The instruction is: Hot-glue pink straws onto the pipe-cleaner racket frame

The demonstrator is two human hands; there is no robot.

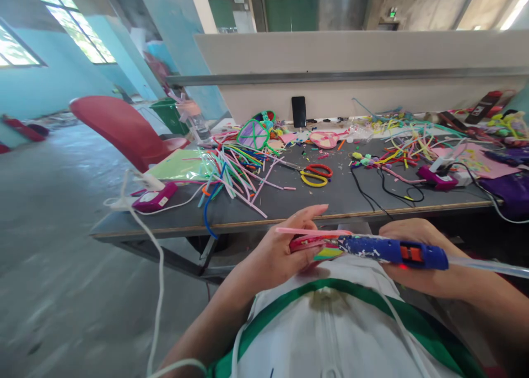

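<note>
My left hand (285,251) is closed around a small craft piece (328,253) with red, yellow and green bands. A pink pipe cleaner (306,232) lies along the top of that piece. My right hand (409,235) grips a blue hot glue gun (372,248), held level over my lap. A clear glue stick (487,265) sticks out of its back end, and a red light glows beneath it. The gun's tip meets the craft piece near my left fingers; the exact contact is hidden. Most of my right fingers are behind the gun.
Pipe cleaners (235,171) are heaped on the grey table (281,199). Scissors (316,175) with red and yellow handles lie mid-table, and a phone (298,112) leans at the back. Purple power sockets (156,197) and a white cord (159,279) are at left, beside a red chair (119,130).
</note>
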